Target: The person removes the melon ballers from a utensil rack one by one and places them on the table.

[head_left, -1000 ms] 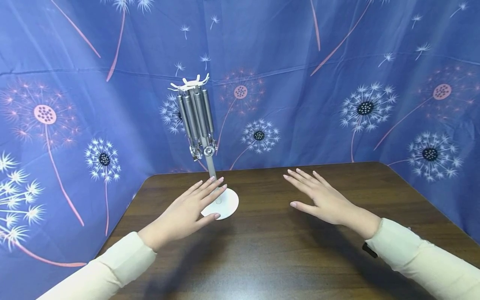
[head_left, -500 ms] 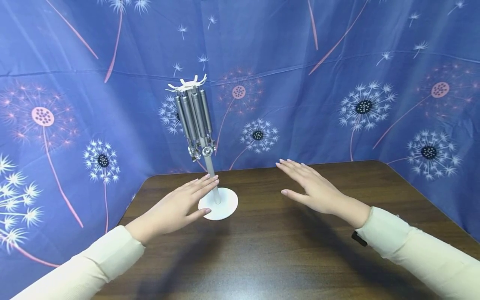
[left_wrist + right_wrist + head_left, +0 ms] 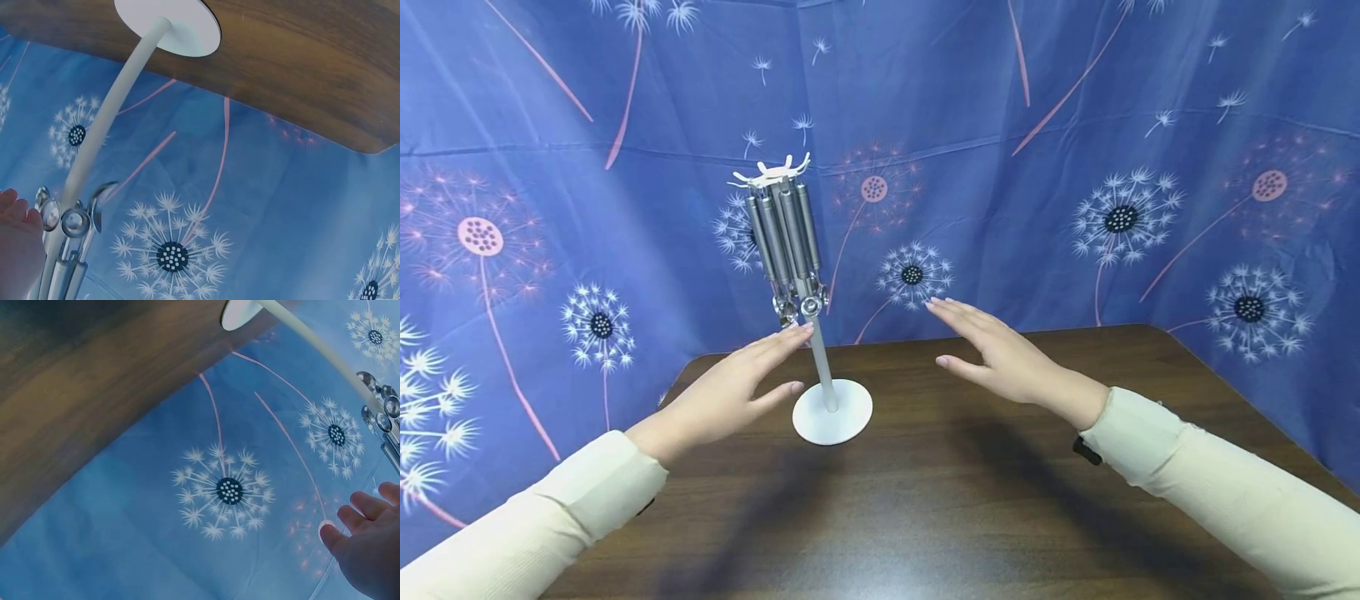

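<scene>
A white stand (image 3: 850, 429) with a round base, a slim pole and a crown of hooks stands at the table's back left. Several metal spoons (image 3: 784, 237) with thick grey handles hang from the hooks, bowls downward; the bowls (image 3: 76, 222) show clearly in the left wrist view. My left hand (image 3: 726, 396) is raised left of the pole, fingers straight, fingertips overlapping the pole just below the spoon bowls. To the right of the stand, my right hand (image 3: 1015, 362) hovers over the table with extended fingers and holds nothing.
The brown wooden table (image 3: 910, 500) reaches back to a blue dandelion-print curtain (image 3: 1000, 208), which hangs behind and at both sides. Cream sleeves (image 3: 1150, 442) cover both forearms, and a dark strap piece (image 3: 1086, 451) shows under the right cuff.
My left hand has shifted left and up, uncovering the stand's base. My right hand has moved left and up, toward the stand. The spoons still hang in place.
</scene>
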Motion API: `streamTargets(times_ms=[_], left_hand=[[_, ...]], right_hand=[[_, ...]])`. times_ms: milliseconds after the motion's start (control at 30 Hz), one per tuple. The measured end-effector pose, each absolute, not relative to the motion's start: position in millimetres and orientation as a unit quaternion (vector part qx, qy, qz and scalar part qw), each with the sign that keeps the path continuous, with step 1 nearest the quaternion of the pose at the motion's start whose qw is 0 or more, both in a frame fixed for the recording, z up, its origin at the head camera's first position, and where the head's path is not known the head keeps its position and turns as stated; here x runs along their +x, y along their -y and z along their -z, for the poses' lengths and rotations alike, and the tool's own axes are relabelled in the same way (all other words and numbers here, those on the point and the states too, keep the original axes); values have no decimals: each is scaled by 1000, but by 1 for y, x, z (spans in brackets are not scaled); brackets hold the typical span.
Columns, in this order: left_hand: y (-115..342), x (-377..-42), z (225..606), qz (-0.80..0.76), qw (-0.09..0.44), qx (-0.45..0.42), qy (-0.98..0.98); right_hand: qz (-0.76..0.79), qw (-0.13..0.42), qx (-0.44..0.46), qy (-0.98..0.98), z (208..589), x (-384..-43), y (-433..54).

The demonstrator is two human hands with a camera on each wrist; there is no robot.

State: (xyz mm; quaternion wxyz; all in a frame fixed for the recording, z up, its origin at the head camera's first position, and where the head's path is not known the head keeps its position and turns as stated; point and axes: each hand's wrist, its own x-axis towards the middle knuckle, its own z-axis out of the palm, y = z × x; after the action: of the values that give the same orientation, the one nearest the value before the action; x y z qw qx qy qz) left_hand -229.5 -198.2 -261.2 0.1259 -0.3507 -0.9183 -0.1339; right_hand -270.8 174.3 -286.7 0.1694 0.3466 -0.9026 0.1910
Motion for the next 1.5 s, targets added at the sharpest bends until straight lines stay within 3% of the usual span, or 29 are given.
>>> streamTargets(times_ms=[300,600,933,1167,1500], left_hand=[[205,-228,252,155,135,-321,924],[213,-235,239,138,256,-319,902],[220,-242,223,181,285,-245,909],[221,-253,203,276,254,-188,908],[218,-279,162,519,154,-112,834]], right_hand=[[-241,156,351,891,281,-273,-163],[-299,150,343,877,272,-284,-150],[-366,153,355,847,260,-292,-130],[-367,149,361,844,253,-297,-114],[-437,149,374,804,235,-309,-89]])
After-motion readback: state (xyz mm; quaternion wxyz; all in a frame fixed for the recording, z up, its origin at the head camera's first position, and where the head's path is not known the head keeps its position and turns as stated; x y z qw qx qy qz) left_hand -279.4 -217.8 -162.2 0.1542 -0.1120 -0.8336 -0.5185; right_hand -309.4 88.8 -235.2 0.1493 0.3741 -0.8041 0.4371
